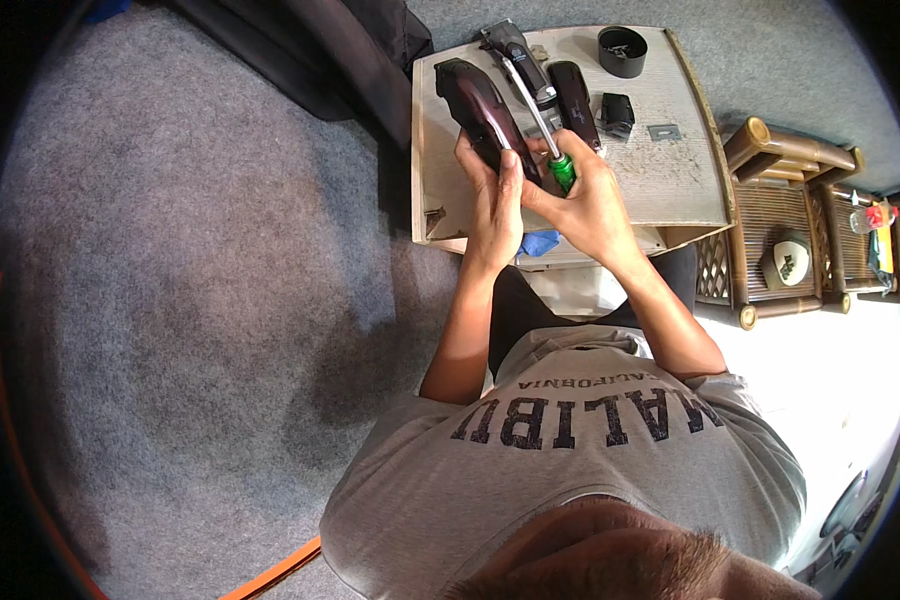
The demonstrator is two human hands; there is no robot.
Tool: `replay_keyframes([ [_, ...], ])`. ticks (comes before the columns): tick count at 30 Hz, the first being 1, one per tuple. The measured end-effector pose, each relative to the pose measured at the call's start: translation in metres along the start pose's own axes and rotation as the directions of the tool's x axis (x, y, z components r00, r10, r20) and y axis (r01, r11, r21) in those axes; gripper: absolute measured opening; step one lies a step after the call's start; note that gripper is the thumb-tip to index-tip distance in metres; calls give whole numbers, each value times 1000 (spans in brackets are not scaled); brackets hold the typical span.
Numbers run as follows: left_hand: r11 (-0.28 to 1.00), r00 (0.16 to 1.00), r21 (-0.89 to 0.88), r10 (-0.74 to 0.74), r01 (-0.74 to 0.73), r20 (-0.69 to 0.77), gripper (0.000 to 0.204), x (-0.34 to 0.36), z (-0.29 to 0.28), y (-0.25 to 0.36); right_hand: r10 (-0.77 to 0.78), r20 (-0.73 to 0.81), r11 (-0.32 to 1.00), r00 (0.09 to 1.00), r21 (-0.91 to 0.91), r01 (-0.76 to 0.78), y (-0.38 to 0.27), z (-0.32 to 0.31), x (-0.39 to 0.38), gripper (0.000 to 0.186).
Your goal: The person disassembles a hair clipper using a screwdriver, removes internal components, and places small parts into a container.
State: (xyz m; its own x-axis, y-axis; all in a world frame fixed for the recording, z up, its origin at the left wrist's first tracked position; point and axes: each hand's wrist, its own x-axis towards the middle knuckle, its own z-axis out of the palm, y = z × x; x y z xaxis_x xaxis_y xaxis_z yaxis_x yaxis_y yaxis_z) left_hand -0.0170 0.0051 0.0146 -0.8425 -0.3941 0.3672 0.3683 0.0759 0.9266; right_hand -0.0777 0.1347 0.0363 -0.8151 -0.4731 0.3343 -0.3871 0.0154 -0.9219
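Observation:
My left hand (496,215) is closed around a dark maroon hair clipper (483,112), its black head pointing to the far left. The fingers of my right hand (592,205) grip a screwdriver (562,172) with a green handle; its long metal shaft slants away over the table. That hand's thumb and index finger are close to the clipper's near end, and I cannot tell whether they press on it. Beyond the hands, a second clipper (517,60), black and silver, lies on the table, with a dark clipper housing (574,100) to its right.
The worn pale table (685,190) also carries a small black part (617,115), a flat metal plate (663,132) and a black round cup (622,60) with small pieces inside. Blue cloth (540,243) shows at the near edge. Bamboo furniture (782,190) with a cap (791,263) stands right.

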Motion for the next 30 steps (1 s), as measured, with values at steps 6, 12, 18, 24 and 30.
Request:
replay_keyframes([
  [6, 991, 994, -77, -106, 106, 0, 54, 1, 1, 13, -10, 84, 990, 996, -137, 22, -6, -3, 0, 48],
  [12, 975, 982, -154, -172, 158, -78, 45, 0, 3, 16, -116, 81, 993, 990, -17, 118, 0, -2, 0, 50],
  [18, 997, 998, 65, -45, 47, -46, 54, 1, 6, 14, -71, 22, 995, 997, -69, 73, -4, -2, -3, 46],
  [24, 992, 1000, 123, 18, -17, -7, 52, 1, 5, 13, -97, -26, 989, 995, -116, 94, -5, 0, -5, 39],
  [30, 994, 1000, 106, 25, -27, 19, 58, 2, 4, 11, -30, -29, 996, 999, -83, 27, -6, -2, -6, 36],
])
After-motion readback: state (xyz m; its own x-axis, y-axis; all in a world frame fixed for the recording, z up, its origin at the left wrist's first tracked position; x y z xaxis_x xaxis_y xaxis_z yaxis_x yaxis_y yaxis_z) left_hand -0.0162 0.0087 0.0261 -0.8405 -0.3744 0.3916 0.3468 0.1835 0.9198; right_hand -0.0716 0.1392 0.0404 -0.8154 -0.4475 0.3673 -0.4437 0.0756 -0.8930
